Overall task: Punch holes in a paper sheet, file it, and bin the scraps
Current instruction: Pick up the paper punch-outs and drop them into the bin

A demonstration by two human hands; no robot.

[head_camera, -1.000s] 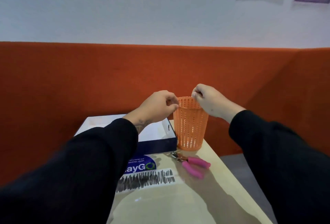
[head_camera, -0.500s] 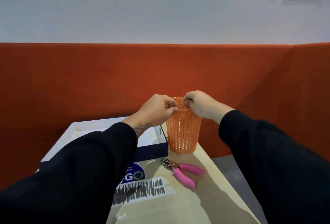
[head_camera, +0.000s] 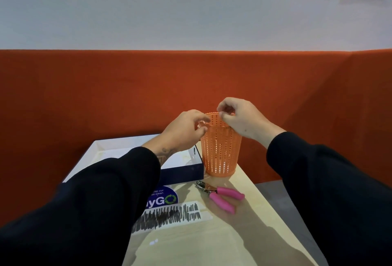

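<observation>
Both hands meet over the orange perforated plastic bin [head_camera: 220, 151], a tapered cup standing on the pale wooden tabletop [head_camera: 250, 234]. The left hand [head_camera: 183, 133] and right hand [head_camera: 241, 118] have fingertips pinched together at the rim; whether they hold scraps, I cannot tell. A pink-handled metal hole punch [head_camera: 220, 196] lies just in front.

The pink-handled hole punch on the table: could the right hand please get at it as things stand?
Probably yes: the hole punch lies in the open on the table, nothing over it, below the right hand, which is up at the orange basket.
</observation>
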